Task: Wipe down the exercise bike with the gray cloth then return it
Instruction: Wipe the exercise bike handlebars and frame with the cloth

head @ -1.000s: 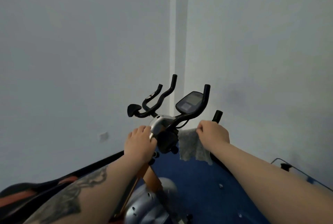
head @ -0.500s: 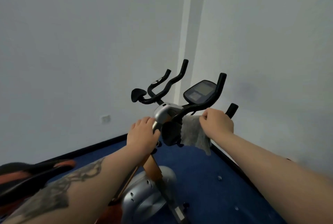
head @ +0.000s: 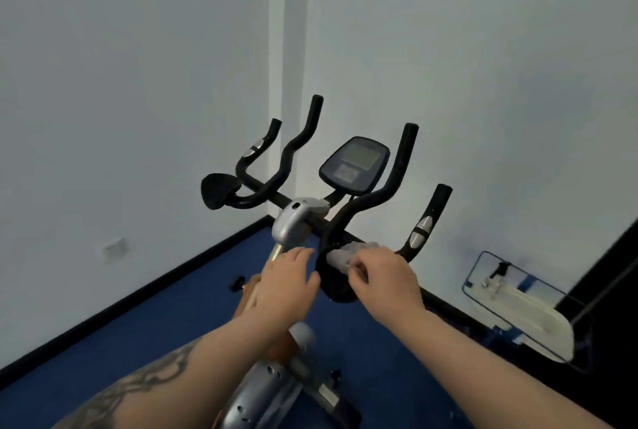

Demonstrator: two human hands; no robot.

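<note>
The exercise bike [head: 297,221] stands in the room's corner, with black handlebars [head: 397,166], a dark console screen [head: 355,166] and a silver stem. My right hand [head: 383,280] is closed on the bunched gray cloth [head: 345,254] and presses it onto the black elbow pad [head: 331,287] at the right side of the handlebar. My left hand [head: 286,283] is wrapped around the bike's post just below the silver stem cover. Both forearms reach in from the bottom edge; the left one is tattooed.
White walls meet in a corner right behind the bike. Blue carpet [head: 165,325] covers the floor, edged by a black skirting. A clear glass-like panel with white parts [head: 518,304] leans low against the right wall. A wall socket [head: 114,249] sits at the left.
The cloth hung loose from my right hand before; now it is bunched up and pressed on the black pad. My left hand slid lower on the post. The view tilted down and closer.
</note>
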